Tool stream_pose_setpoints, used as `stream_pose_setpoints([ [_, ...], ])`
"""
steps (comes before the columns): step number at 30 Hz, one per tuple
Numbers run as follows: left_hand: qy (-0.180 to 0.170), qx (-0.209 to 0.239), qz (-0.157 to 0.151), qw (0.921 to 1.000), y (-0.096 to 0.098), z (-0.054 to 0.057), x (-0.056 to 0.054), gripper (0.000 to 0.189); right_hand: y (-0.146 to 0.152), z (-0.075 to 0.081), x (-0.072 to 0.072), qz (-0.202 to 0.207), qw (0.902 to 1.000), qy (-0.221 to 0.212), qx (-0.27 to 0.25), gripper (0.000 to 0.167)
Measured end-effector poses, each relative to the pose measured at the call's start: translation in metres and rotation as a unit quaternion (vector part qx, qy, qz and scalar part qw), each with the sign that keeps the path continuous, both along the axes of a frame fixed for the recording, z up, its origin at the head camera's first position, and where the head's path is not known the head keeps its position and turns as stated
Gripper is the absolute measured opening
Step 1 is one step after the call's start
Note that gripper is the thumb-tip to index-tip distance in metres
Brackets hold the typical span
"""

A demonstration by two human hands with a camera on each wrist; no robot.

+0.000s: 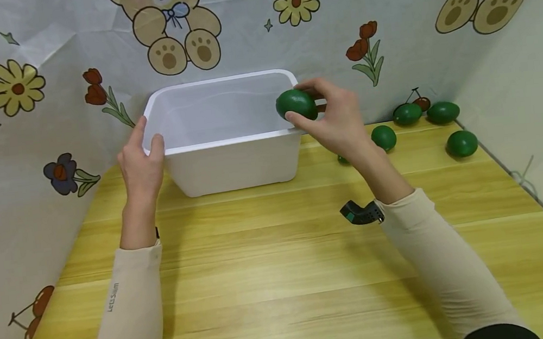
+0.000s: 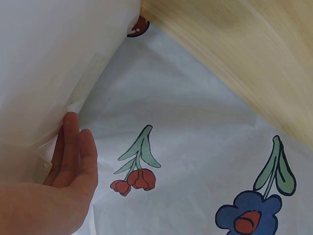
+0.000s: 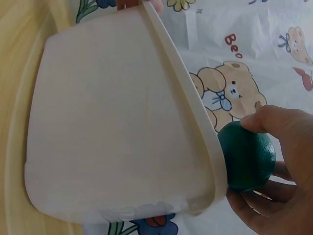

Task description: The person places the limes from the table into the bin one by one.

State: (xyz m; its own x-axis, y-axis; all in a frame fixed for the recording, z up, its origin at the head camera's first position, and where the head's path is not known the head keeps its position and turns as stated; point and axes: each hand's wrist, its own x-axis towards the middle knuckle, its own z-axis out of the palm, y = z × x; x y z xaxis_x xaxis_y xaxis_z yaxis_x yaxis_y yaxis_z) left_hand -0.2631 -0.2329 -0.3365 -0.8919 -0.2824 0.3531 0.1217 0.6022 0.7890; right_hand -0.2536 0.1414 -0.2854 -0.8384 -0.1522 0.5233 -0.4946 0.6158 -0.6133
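Observation:
A white plastic bin stands upright on the wooden table. At its left end my left hand grips the rim, fingers along the outer wall and thumb near the front corner. My right hand pinches a glossy dark-green lime between thumb and fingers. It holds the lime over the bin's right end, overlapping the rim there in the head view. In the right wrist view the lime shows just beyond the bin's rim, partly hidden by it.
Several more limes lie on the table to the right: one lime near my right wrist, another lime by the right edge, others against the back. A patterned cloth hangs behind the bin. A pale wall borders the right side.

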Motion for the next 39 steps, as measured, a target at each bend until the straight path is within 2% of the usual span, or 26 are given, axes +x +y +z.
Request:
stream_pose_setpoints([
  [8,0.000,0.000,-0.004,1.0000,0.000,0.000,0.000,0.061,-0.016,-0.010,-0.004,0.024,0.9996,-0.006,0.014,0.049],
  [15,0.019,-0.011,-0.003,0.9998,0.001,-0.001,-0.002,0.061,-0.015,-0.018,-0.006,0.038,0.9985,0.011,0.038,0.048],
  [24,0.006,-0.007,-0.002,1.0000,0.000,0.000,0.000,0.061,-0.010,-0.023,-0.004,0.038,0.9985,0.008,0.038,0.037],
  [33,0.006,-0.008,-0.001,1.0000,0.000,0.000,0.000,0.062,0.005,-0.029,0.000,0.022,0.9987,0.046,0.008,0.034],
  [39,0.009,-0.009,-0.001,0.9999,0.001,0.000,0.000,0.062,0.032,-0.035,0.000,0.016,0.9992,0.037,-0.002,0.034],
])
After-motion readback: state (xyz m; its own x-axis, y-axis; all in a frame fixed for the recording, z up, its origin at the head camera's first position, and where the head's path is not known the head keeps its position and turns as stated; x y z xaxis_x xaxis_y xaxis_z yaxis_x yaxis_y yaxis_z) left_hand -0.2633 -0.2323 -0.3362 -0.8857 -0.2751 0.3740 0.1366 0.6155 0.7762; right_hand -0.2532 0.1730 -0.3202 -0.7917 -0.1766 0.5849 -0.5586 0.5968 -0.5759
